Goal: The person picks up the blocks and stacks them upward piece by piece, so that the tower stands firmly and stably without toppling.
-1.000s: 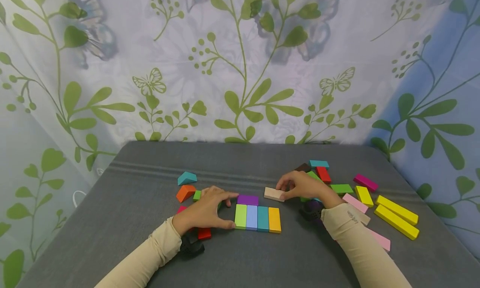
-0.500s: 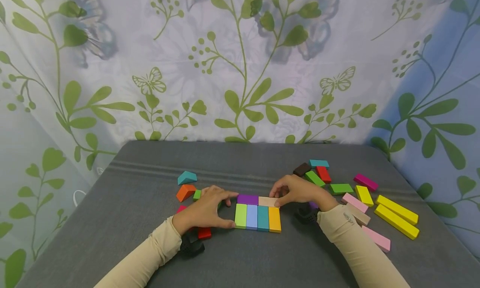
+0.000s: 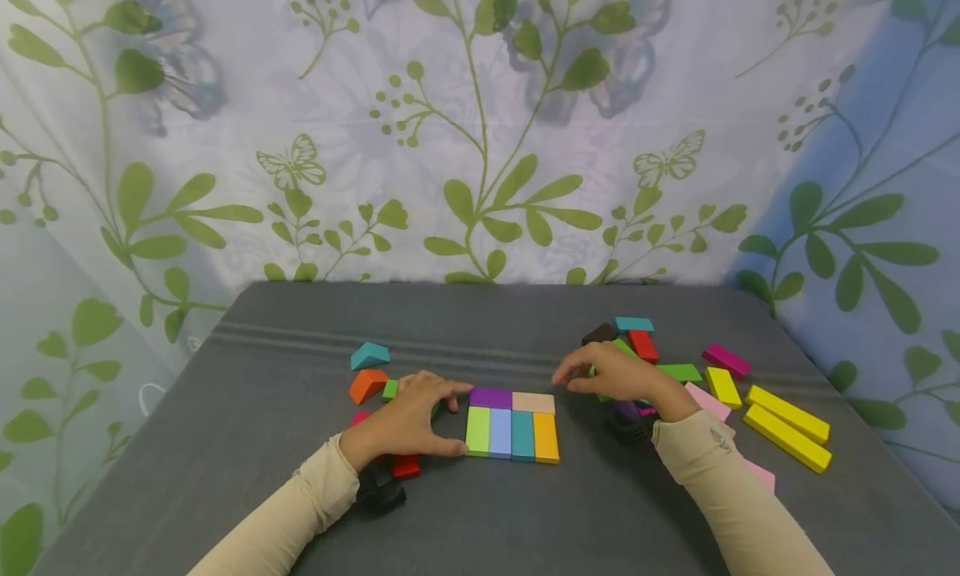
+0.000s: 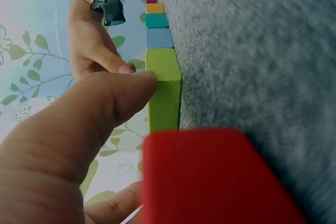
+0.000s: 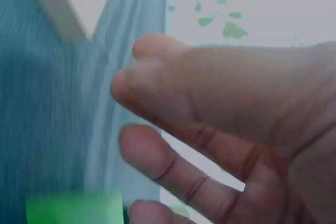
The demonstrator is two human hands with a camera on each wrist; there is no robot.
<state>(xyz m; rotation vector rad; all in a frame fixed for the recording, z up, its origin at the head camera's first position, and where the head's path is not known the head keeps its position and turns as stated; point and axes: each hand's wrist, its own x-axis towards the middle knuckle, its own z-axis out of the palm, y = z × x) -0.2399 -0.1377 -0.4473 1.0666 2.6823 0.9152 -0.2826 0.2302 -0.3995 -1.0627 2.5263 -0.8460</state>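
Note:
A flat rectangle of blocks lies in mid-table. Its front row has a light green block (image 3: 477,431), a light blue block (image 3: 500,433), a teal block (image 3: 522,436) and an orange block (image 3: 546,438) side by side. Behind them a purple block (image 3: 491,399) and a beige block (image 3: 533,403) lie end to end. At the left side is my left hand (image 3: 408,418), thumb and index finger spread; its thumb tip meets the light green block in the left wrist view. My right hand (image 3: 618,374) hovers right of the beige block, fingers loosely bent around nothing.
Left of the rectangle lie a teal block (image 3: 370,356), an orange block (image 3: 367,386) and red block (image 3: 406,466), partly around my left hand. On the right are scattered a red block (image 3: 642,345), a magenta block (image 3: 726,360) and long yellow blocks (image 3: 787,437).
My right hand brought the beige block leftward against the purple block, let go of it, and drew back to the right. The left hand has stayed in place.

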